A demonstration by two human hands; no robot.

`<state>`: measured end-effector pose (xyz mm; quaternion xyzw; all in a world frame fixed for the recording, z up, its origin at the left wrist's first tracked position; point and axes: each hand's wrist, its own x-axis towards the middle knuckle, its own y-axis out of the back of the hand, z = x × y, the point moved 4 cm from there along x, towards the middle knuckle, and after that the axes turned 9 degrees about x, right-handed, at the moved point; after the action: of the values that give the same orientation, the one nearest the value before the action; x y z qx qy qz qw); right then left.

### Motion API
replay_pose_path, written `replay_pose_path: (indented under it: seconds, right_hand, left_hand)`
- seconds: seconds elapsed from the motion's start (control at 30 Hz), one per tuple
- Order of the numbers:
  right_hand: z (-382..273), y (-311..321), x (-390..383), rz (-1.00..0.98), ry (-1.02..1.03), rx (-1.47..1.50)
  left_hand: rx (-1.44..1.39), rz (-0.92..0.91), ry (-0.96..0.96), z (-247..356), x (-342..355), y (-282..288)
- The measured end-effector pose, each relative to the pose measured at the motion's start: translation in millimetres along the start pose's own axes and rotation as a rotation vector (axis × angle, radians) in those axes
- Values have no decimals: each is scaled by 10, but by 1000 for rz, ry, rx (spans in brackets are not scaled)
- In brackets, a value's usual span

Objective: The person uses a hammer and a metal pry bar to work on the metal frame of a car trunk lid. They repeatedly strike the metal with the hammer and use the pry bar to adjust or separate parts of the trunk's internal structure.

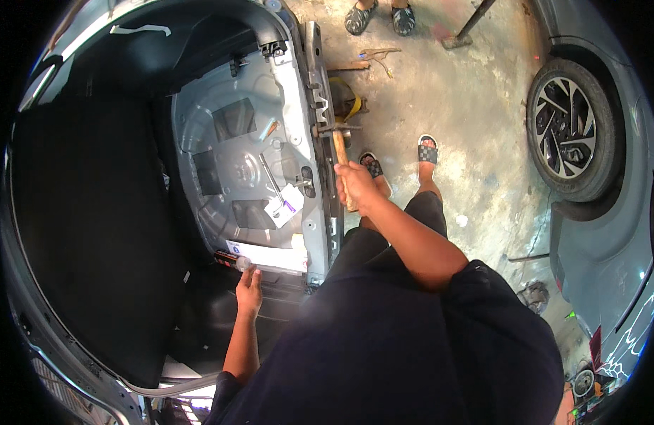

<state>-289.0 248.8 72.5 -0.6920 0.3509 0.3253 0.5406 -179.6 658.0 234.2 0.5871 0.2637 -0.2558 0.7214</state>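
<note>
My right hand (357, 185) is wrapped round the wooden handle of a hammer (342, 152). The hammer's dark metal head is up against the car body's rear edge (320, 120). Low in the open boot, the fingers of my left hand (248, 287) are closed at the pale, rounded end of a black-and-orange tube (229, 260). That tube lies beside a white labelled strip (267, 256). On the bare metal boot floor (235, 159) are a long thin metal tool (272, 177), white papers (285, 205) and a small orange-and-pale item (269, 129).
Black trim (93, 234) fills the left of the boot. Another person's feet in dark clogs (380, 18) stand at the top. Close by on the concrete are a long-handled sledgehammer (458, 39) and a yellow-and-black object (352, 103). A grey car's wheel (573, 127) is at right.
</note>
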Motion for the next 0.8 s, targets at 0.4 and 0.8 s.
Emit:
replay_pose_path:
  seconds: [0.4, 0.8]
  right_hand:
    - [-168, 3, 187, 41, 64, -11]
    - [-342, -217, 372, -20, 74, 59]
  left_hand:
    - [63, -28, -39, 536, -92, 57]
    - [51, -13, -32, 646, -113, 53]
